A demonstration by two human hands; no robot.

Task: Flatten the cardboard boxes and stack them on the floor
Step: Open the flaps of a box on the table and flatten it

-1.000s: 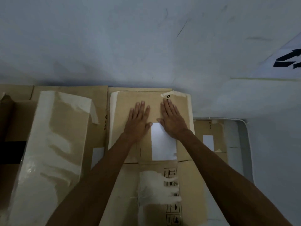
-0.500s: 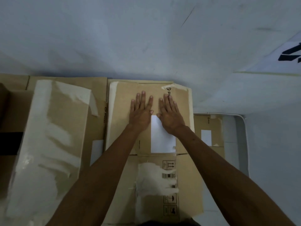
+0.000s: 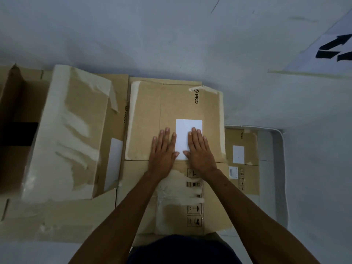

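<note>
A flattened brown cardboard box marked PICO lies in front of me with a white label on it. My left hand presses flat on the cardboard just left of the label, fingers straight. My right hand lies flat beside it, fingers straight and overlapping the label's right part. Both palms sit near the fold between the box panel and the taped flap closer to me.
To the left stands an unflattened box with torn pale tape, its open side at the far left. A smaller flat box lies on the floor to the right. The wall runs behind; a white sheet with black arrows hangs upper right.
Both hands have slid toward me along the flat box, from its far end by the PICO mark down to the white label. The view has shifted closer.
</note>
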